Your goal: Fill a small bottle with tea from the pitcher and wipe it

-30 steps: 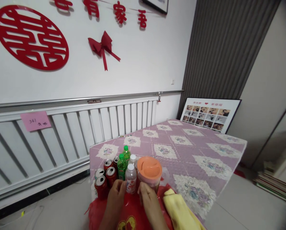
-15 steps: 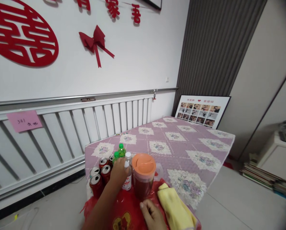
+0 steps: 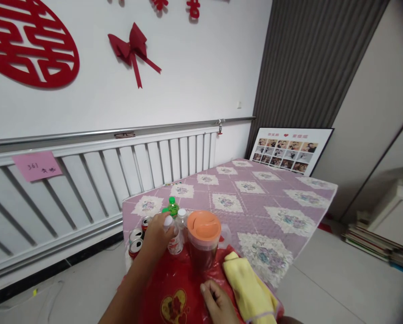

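Left hand (image 3: 158, 234) hides most of a green-capped bottle (image 3: 165, 210), part of a red can (image 3: 145, 223). Double-happiness emblem (image 3: 36, 54) cropped left; red wall characters (image 3: 159, 5) cropped at top. Photo board (image 3: 291, 150): details too small to tell.

Clear plastic bottle (image 3: 175, 245): is being gripped from the left, its left flank and neck partly hidden.
White cap (image 3: 168, 220): is sitting on the bottle's mouth.
Bottle print: is showing red markings on a whitish ground, the details staying too small to read.
Bottle pose: is standing near upright, leaning slightly to the left at the top.
Bottle place: is showing its base at the far edge of the bag; whether it is resting on the plastic cannot be told.
Red plastic bag (image 3: 161, 285): is lying spread and wrinkled over the near end of the table (image 3: 255, 216), shining in places.
Gold heart (image 3: 173, 306): is decorating the bag's near part, framing a red figure.
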Demonstrator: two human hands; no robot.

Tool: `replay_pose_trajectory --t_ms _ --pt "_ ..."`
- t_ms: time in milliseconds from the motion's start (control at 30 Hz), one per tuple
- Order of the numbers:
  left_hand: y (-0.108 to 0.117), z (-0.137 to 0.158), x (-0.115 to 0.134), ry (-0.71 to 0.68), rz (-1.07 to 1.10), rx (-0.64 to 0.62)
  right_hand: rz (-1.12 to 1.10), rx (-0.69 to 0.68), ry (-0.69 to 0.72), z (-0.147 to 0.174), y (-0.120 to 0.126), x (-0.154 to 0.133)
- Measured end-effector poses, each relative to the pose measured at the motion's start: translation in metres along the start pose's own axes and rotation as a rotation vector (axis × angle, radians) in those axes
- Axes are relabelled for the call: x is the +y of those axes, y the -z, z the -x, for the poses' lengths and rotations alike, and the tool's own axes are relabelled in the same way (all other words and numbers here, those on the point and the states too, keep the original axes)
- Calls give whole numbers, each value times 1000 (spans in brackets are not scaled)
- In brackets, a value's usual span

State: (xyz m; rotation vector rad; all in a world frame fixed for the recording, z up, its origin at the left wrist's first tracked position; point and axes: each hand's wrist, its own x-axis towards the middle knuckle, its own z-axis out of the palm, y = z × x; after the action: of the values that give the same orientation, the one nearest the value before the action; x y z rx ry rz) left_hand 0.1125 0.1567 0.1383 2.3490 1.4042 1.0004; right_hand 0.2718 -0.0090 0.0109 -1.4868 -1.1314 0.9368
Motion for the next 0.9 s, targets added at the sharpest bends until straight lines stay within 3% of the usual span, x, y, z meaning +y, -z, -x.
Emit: replay_pose_trajectory --t_ms 100,200,367,500,733,900 --pt "26 13 2 2 40 23 -8 7 -7 -1 -1 0" --pt "28 40 -1 7 122 -24 -22 13 -4 -2 -4 1" --pt "-1 95 -9 109 235 -135 -48 49 39 -5 -12 5" --pt "-19 121 -11 233 274 -209 -31 68 80 -6 -20 -4" --pt "-60 146 -29 200 493 -79 133 36 226 -3 -26 -51" --pt "-66 150 -12 284 785 -83 207 4 301 -6 -35 -64"
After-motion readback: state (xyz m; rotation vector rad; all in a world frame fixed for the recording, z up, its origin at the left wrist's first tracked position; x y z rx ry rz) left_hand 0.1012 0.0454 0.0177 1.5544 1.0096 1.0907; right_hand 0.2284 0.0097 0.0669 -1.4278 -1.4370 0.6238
